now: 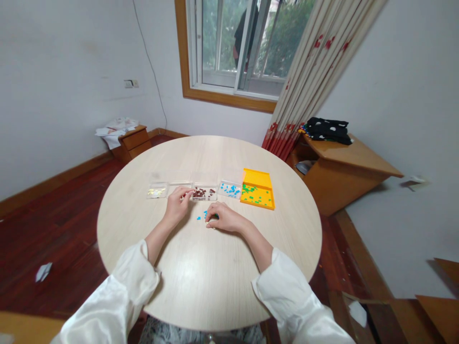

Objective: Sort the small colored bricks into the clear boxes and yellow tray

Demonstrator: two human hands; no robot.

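Observation:
My left hand (177, 206) is at the clear boxes, its fingertips pressed together beside small dark brown pieces (203, 193). A bit of red shows by those fingers; whether they hold a piece is too small to tell. My right hand (227, 218) is curled low over the table, thumb and fingers closed in a pinch. Something small and pale shows under its fingertips, too small to name. Just left of that hand lie several loose blue pieces (198, 218), and a little green shows beneath its fingers.
A clear box of pale yellow pieces (156, 192) stands at the left of the row. Blue pieces (229, 189) lie in another clear box, beside an open yellow case (258, 177) holding green pieces. All rest on the round table (201, 282). A wooden cabinet (344, 167) stands behind right.

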